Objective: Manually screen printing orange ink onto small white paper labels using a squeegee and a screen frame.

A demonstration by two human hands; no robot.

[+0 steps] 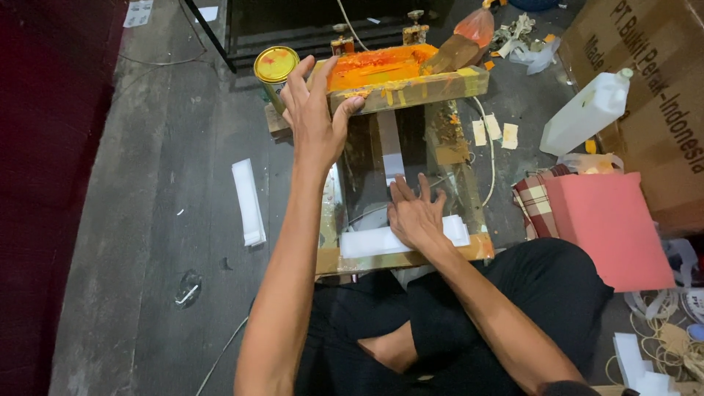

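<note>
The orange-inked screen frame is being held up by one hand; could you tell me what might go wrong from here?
1. The left hand alone props the raised screen frame; if its grip slips, the frame could drop onto the right hand pressing the white sheet.
2. The open tin stands right beside the frame and could be knocked over.

Left hand (317,117) grips the raised orange-inked screen frame (400,77); right hand (415,214) presses white sheets (370,242) (flat).
</note>
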